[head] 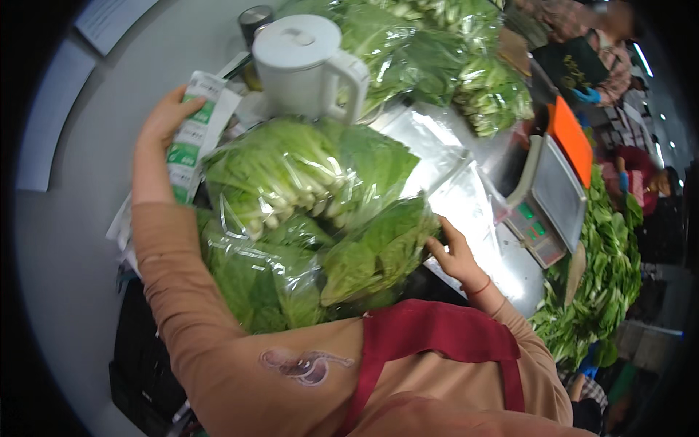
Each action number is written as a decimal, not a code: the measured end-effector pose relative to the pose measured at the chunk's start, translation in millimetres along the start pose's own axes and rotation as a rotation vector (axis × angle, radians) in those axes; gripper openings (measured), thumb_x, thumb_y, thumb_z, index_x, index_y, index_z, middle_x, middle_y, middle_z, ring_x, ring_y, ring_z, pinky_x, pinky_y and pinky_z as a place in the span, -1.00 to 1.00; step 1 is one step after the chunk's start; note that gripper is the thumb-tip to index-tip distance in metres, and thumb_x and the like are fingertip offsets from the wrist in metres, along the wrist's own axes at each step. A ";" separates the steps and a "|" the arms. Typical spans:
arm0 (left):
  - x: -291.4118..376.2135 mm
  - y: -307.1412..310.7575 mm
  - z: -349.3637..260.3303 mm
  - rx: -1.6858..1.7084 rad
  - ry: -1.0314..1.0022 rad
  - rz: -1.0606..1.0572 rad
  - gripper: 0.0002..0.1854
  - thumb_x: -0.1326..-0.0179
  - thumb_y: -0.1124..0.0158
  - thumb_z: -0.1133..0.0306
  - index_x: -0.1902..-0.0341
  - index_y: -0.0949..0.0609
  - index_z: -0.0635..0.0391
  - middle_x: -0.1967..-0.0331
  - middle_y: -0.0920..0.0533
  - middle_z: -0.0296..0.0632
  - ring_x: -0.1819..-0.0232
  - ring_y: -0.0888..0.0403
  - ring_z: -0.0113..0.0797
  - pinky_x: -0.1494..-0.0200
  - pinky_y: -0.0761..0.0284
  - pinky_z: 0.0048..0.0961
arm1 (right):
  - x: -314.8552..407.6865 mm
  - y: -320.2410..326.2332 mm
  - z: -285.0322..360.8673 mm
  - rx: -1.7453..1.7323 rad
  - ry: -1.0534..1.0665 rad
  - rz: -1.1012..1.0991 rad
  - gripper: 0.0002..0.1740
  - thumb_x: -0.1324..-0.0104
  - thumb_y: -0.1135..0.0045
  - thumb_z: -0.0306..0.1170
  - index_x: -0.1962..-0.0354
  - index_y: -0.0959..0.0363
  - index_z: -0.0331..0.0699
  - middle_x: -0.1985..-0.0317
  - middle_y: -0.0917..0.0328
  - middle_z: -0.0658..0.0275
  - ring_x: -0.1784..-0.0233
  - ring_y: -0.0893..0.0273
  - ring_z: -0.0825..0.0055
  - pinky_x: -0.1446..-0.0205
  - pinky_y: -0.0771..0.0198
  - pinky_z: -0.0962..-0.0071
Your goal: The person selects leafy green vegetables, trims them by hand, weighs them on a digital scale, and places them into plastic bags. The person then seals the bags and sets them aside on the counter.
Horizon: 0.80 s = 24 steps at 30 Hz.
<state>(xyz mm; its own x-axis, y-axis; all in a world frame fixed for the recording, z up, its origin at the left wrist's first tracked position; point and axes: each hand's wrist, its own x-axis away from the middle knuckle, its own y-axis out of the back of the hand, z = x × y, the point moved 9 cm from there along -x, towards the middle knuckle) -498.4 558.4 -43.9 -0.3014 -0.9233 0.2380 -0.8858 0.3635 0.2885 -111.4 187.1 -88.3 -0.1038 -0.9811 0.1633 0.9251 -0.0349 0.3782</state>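
Note:
My left hand (164,120) holds a strip of green and white printed labels (188,147), the thumb lying across its upper part. At the right end of a clear plastic bag of leafy greens (382,248) is my right hand (457,255), its thumb and fingers on the bag's edge. Between my arms lie more bagged greens: one with pale stems (278,169) toward the camera, a leafy one (377,169) beside it, and another (262,278) close to my chest. Part of the lower bags is hidden by the upper ones.
A white lidded jug (297,65) stands behind the bags, next to a dark cylindrical container (255,22). More bagged greens (404,49) are piled beyond. A digital scale (551,202) stands right, near loose greens (600,273). Co-workers (611,60) are further off.

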 end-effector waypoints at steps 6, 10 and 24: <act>-7.6 43.5 -0.9 -0.376 0.023 -0.237 -0.57 -0.14 -0.27 0.29 -0.06 -0.53 0.23 0.22 -0.66 -0.12 0.27 -0.62 -0.40 0.18 -0.52 -0.43 | -1.1 -4.8 10.4 0.047 -0.053 0.046 -0.45 -0.24 -0.05 -0.35 -0.13 -0.24 -0.46 0.04 -0.48 -0.10 -0.09 -0.45 0.16 -0.19 -0.27 0.36; -23.5 98.1 -54.8 -0.513 -0.250 -0.567 -0.45 -0.08 -0.32 0.15 -0.09 -0.53 0.22 0.14 -0.64 0.05 0.13 -0.63 -0.19 0.06 -0.50 -0.35 | -0.4 -5.9 -9.0 -0.004 -0.061 0.020 -0.47 -0.24 -0.04 -0.37 -0.12 -0.25 -0.47 0.05 -0.49 -0.08 -0.07 -0.46 0.19 -0.17 -0.28 0.36; 200.7 -214.1 -92.0 -0.414 -0.324 0.638 0.02 0.03 -0.46 0.14 -0.43 -0.08 0.16 -0.33 -0.26 0.07 -0.34 -0.26 -0.22 -0.30 -0.25 -0.34 | 10.6 6.9 6.1 -0.493 -0.179 0.065 -0.65 -0.26 -0.18 -0.44 0.02 -0.43 -0.40 0.19 -0.54 0.35 0.15 -0.44 0.64 0.07 -0.38 0.62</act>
<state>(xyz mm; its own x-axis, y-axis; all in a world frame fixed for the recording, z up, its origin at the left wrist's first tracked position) -336.8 306.6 27.4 -0.8451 -0.4912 0.2109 -0.3276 0.7877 0.5218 -108.4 177.6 -78.4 -0.0613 -0.9377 0.3419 0.9892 -0.1029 -0.1047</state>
